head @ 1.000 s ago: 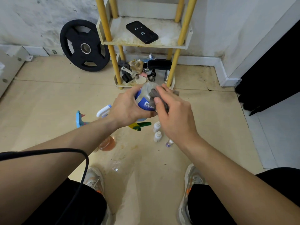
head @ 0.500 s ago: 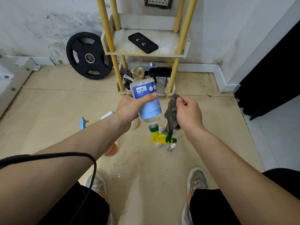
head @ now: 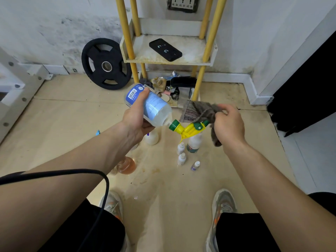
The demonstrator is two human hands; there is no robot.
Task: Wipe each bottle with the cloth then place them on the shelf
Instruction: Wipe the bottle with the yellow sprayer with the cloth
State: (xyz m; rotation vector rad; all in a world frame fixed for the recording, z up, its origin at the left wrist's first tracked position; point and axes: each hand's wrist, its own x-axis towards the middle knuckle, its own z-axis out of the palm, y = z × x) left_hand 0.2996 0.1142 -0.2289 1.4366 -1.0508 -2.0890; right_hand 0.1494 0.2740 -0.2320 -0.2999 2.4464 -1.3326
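At the centre of the frame the left hand (head: pixel 135 117) has its fingers wrapped around the spray bottle (head: pixel 156 108), tilted with its base toward the upper left. Right of centre, the right hand (head: pixel 229 124) clutches the grey cloth (head: pixel 198 111), which touches the yellow-green spray head (head: pixel 189 129). The shelf (head: pixel 192 50) at top centre carries a black phone (head: pixel 165 50). Small bottles (head: pixel 181 158) stand on the floor (head: pixel 72 113) below the hands.

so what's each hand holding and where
Left hand grips the spray bottle round its body; right hand holds the grey cloth by one bunched end.
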